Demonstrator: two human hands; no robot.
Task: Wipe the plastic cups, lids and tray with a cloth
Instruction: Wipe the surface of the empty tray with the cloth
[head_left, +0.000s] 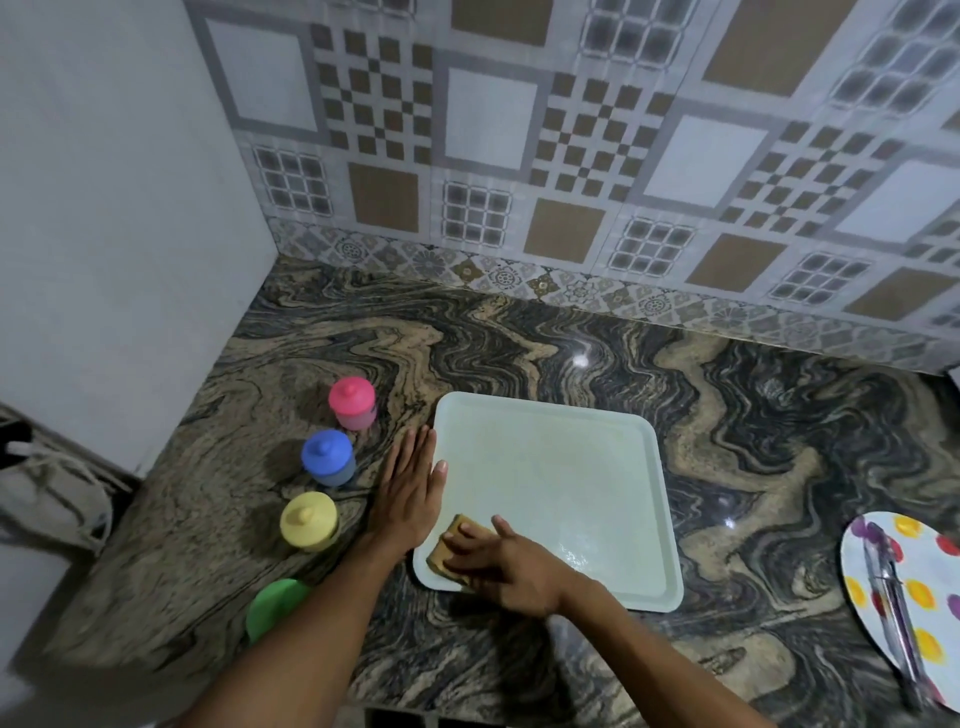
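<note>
The right hand (506, 566) lies flat with its fingers spread and fairly straight, pressing a folded tan cloth (448, 546) onto the near left corner of the tray (571, 467). The left hand (408, 493) rests palm down with fingers straight and together on the countertop (519, 353), along the tray's left edge, the thumb touching the rim. The cloth looks thick and soft, with a darker brown edge. The tray is pale smooth plastic, a rounded rectangle with a low raised rim, faintly glossy near the right wrist. Left of it stand a pink cup (352, 402), a blue cup (328, 457) and a yellow cup (309, 521), each squat, matte and capped with a knobbed lid; a green cup (275, 605) is partly hidden by the left forearm. The polished stone countertop shows swirling black and tan veins. At the far right lies a white plate (883, 571) with coloured dots.
</note>
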